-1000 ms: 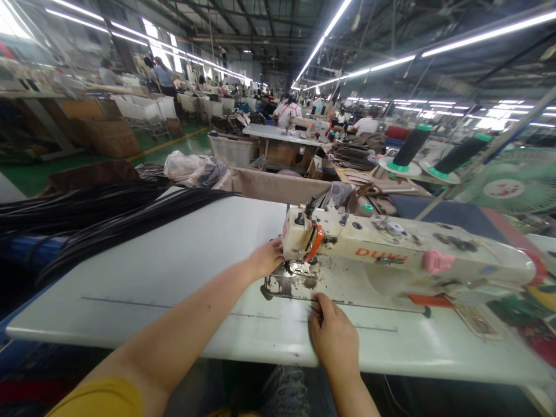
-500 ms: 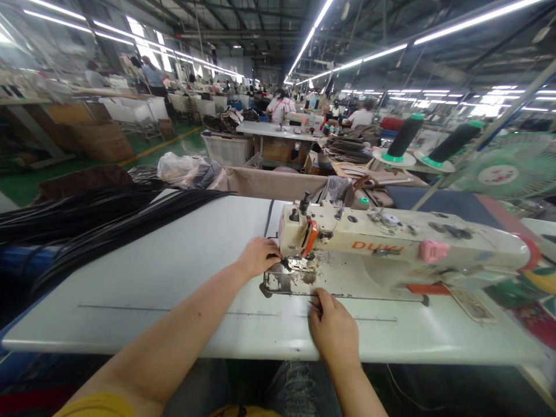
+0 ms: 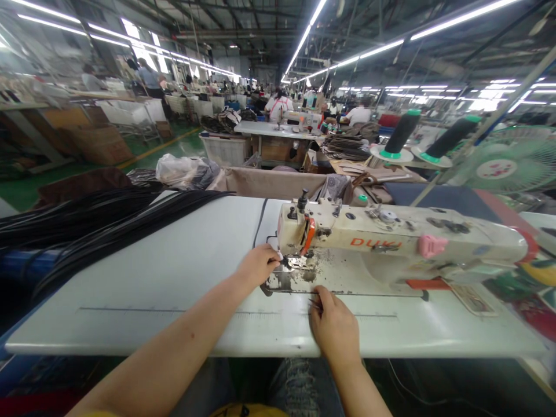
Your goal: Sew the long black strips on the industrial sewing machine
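My left hand [image 3: 259, 266] is closed in a pinch at the needle end of a white sewing machine [image 3: 373, 231], its fingertips beside the metal presser foot [image 3: 297, 262]. A narrow black strip [image 3: 260, 223] lies on the table behind that hand and runs down to it; the pinched part is mostly hidden by the fingers. My right hand [image 3: 335, 324] rests on the table's near side, just in front of the machine bed, with curled fingers. Thin dark points stick out to the left of those fingers, from a small object too hidden to name.
A heap of long black strips [image 3: 108, 226] covers the table's left end. Two black thread cones [image 3: 402, 134] and a green fan [image 3: 499, 168] stand at right. Behind the table is a fabric-lined bin [image 3: 269, 180]. Other people sit at machines farther back.
The black strip behind my left hand has shifted left and more of it shows. My left hand has moved slightly down, still at the presser foot. My right hand stays nearly in place.
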Action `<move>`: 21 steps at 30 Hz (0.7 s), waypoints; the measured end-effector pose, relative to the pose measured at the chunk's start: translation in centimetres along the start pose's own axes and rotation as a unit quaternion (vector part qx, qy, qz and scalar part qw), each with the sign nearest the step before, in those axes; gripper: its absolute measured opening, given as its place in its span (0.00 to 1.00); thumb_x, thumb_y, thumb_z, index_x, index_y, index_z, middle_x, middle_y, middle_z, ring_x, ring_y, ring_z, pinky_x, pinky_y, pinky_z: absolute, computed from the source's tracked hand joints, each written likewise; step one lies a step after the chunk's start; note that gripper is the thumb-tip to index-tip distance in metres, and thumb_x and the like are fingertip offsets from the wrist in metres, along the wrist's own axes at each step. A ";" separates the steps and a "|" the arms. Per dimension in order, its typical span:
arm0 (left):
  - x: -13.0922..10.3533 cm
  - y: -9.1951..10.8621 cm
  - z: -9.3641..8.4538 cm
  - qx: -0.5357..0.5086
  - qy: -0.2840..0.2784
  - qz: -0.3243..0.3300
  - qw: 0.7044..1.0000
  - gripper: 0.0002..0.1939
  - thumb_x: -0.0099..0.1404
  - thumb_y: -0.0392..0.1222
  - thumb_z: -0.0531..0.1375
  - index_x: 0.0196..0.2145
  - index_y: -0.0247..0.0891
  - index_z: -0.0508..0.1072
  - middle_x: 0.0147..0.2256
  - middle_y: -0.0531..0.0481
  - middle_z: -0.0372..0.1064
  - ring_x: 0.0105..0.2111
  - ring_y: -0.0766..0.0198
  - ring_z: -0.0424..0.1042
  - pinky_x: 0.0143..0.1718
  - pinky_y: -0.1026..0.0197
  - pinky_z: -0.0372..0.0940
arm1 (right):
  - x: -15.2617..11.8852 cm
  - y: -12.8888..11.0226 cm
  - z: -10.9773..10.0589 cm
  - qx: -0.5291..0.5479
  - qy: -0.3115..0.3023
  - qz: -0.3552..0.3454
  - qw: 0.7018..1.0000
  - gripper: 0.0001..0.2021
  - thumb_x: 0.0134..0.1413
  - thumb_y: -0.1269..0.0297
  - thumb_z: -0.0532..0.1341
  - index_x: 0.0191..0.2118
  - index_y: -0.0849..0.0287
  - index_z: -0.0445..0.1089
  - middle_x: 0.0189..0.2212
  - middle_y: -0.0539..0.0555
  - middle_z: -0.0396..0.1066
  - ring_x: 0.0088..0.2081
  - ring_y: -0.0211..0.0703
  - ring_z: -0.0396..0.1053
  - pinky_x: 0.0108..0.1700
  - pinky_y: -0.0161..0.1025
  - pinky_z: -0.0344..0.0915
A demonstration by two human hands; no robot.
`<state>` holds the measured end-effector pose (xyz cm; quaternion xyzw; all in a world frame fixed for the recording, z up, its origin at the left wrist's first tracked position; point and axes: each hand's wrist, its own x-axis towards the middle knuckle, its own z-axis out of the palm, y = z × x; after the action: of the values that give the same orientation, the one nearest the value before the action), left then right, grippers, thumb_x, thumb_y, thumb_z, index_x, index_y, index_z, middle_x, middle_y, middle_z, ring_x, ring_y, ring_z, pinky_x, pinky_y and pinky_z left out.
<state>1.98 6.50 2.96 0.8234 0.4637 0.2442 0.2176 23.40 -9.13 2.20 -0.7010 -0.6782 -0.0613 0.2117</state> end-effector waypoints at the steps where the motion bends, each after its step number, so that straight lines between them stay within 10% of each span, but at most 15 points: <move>1: -0.1 0.2 0.0 0.001 0.001 -0.007 1.000 0.07 0.64 0.35 0.64 0.38 0.42 0.82 0.42 0.50 0.75 0.42 0.62 0.76 0.48 0.62 0.69 | 0.0 0.0 -0.1 0.000 -0.001 0.000 1.000 0.17 0.55 0.75 0.59 0.50 0.57 0.71 0.36 0.53 0.77 0.36 0.45 0.73 0.38 0.37 0.61; 21: -3.8 7.7 1.3 0.076 -0.090 -0.136 0.984 0.15 0.67 0.43 0.58 0.48 0.35 0.74 0.48 0.38 0.69 0.44 0.53 0.76 0.50 0.55 0.69 | 0.0 -0.4 -0.4 0.012 -0.012 0.016 1.000 0.17 0.54 0.76 0.57 0.49 0.57 0.71 0.35 0.52 0.76 0.36 0.43 0.71 0.38 0.37 0.58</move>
<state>6.09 -0.62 5.71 0.7855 0.5669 0.1015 0.2263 23.09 -9.30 2.70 -0.7096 -0.6703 -0.0412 0.2129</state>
